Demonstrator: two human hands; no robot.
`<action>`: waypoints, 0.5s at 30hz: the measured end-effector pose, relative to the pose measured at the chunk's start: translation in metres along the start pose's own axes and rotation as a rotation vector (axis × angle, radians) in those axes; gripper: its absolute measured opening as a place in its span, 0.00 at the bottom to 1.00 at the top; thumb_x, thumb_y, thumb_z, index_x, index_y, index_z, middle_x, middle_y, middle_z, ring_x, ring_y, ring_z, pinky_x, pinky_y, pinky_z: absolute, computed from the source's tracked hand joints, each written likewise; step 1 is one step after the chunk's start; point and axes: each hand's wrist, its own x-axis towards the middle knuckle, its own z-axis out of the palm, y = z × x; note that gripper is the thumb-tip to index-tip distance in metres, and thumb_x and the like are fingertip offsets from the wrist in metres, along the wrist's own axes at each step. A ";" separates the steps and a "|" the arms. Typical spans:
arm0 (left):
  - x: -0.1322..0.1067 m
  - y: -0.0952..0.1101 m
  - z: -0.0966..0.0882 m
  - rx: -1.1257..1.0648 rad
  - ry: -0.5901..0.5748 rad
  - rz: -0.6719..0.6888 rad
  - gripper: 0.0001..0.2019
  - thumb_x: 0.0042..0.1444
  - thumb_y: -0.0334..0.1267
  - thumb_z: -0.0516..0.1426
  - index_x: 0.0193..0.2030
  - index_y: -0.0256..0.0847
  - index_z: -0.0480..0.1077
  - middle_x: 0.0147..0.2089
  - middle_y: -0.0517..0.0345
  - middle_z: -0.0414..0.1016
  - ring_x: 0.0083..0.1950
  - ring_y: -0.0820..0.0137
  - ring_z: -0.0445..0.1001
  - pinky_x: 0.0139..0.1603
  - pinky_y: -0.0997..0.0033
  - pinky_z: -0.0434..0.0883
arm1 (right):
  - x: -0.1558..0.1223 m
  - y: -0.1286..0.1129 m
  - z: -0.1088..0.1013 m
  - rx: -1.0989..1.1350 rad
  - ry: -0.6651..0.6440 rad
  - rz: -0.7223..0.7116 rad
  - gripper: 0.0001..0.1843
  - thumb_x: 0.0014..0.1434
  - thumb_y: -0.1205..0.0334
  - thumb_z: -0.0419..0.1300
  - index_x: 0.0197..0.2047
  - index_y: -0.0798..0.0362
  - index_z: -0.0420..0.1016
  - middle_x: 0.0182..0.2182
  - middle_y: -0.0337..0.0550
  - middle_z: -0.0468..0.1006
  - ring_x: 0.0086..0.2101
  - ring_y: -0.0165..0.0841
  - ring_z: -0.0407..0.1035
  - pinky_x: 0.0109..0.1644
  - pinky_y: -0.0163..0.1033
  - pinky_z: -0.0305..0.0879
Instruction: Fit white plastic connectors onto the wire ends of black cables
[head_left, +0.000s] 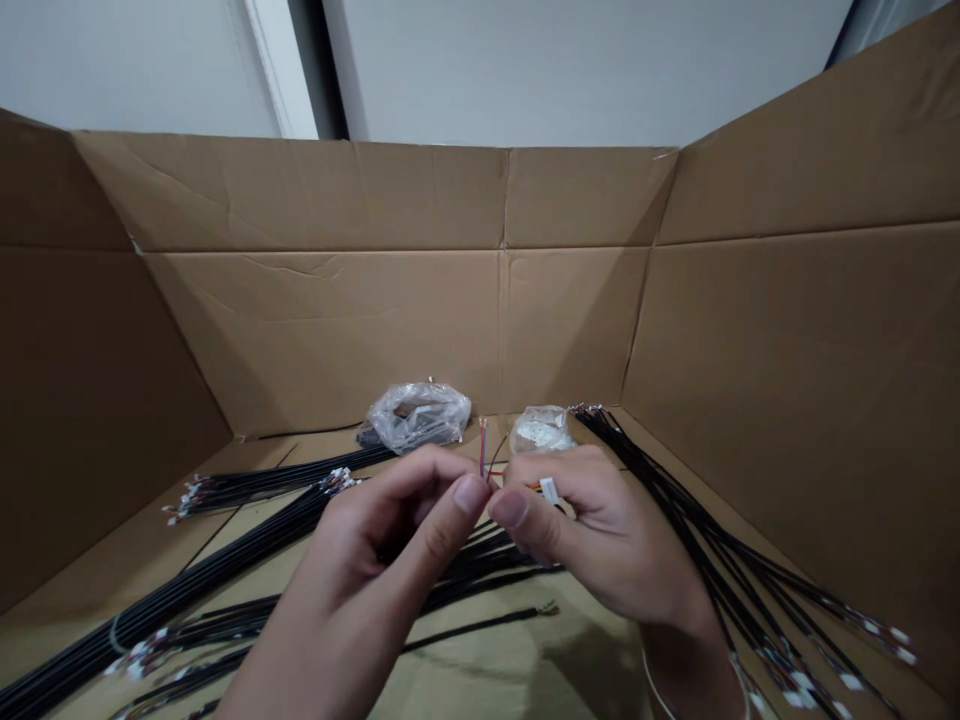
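My left hand (375,570) and my right hand (600,540) meet at the middle of the view, thumbs almost touching. The left hand's fingers are curled in a pinch around thin coloured wires (483,440) whose stripped ends stick up above my fingers. The right hand pinches a small white connector (549,489) with orange and red wires running into it. Black cable runs down under both hands to the cardboard floor.
I am looking into a large open cardboard box (420,320). Bundles of black cables with white connectors lie at the left (225,560) and right (720,560). A clear plastic bag (418,414) and a small bag of white parts (538,430) sit at the back.
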 end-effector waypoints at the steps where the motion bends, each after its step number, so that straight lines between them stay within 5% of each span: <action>1: 0.000 -0.001 -0.001 0.021 0.012 0.006 0.09 0.68 0.46 0.61 0.39 0.55 0.83 0.35 0.65 0.83 0.37 0.73 0.81 0.42 0.82 0.77 | 0.001 0.000 0.000 -0.012 -0.003 -0.006 0.30 0.74 0.46 0.60 0.23 0.51 0.60 0.21 0.30 0.59 0.23 0.24 0.56 0.28 0.32 0.56; 6: -0.001 -0.001 -0.003 0.076 0.033 0.022 0.08 0.65 0.44 0.62 0.36 0.53 0.83 0.32 0.65 0.81 0.39 0.73 0.81 0.39 0.85 0.76 | 0.001 0.002 0.000 -0.040 0.001 -0.029 0.30 0.72 0.50 0.64 0.23 0.53 0.59 0.21 0.29 0.58 0.23 0.22 0.54 0.28 0.30 0.54; 10: -0.002 0.001 -0.001 0.096 0.039 0.039 0.11 0.65 0.43 0.61 0.30 0.50 0.79 0.30 0.65 0.80 0.34 0.73 0.78 0.35 0.84 0.73 | -0.005 0.004 -0.003 0.004 -0.004 0.042 0.29 0.67 0.41 0.66 0.24 0.53 0.66 0.21 0.30 0.61 0.23 0.23 0.55 0.25 0.32 0.51; 13: -0.003 0.004 -0.002 0.142 0.054 0.052 0.11 0.65 0.43 0.62 0.31 0.49 0.79 0.30 0.64 0.80 0.32 0.73 0.77 0.33 0.83 0.72 | -0.009 0.009 -0.004 0.104 0.068 0.059 0.30 0.69 0.34 0.59 0.29 0.52 0.73 0.23 0.33 0.67 0.24 0.25 0.59 0.27 0.33 0.56; 15: -0.004 0.005 -0.002 0.166 0.062 0.046 0.12 0.65 0.44 0.62 0.30 0.48 0.79 0.29 0.64 0.79 0.31 0.74 0.75 0.32 0.83 0.71 | -0.009 0.013 -0.004 0.148 0.153 0.069 0.28 0.73 0.38 0.57 0.31 0.51 0.75 0.24 0.34 0.69 0.26 0.26 0.64 0.31 0.33 0.61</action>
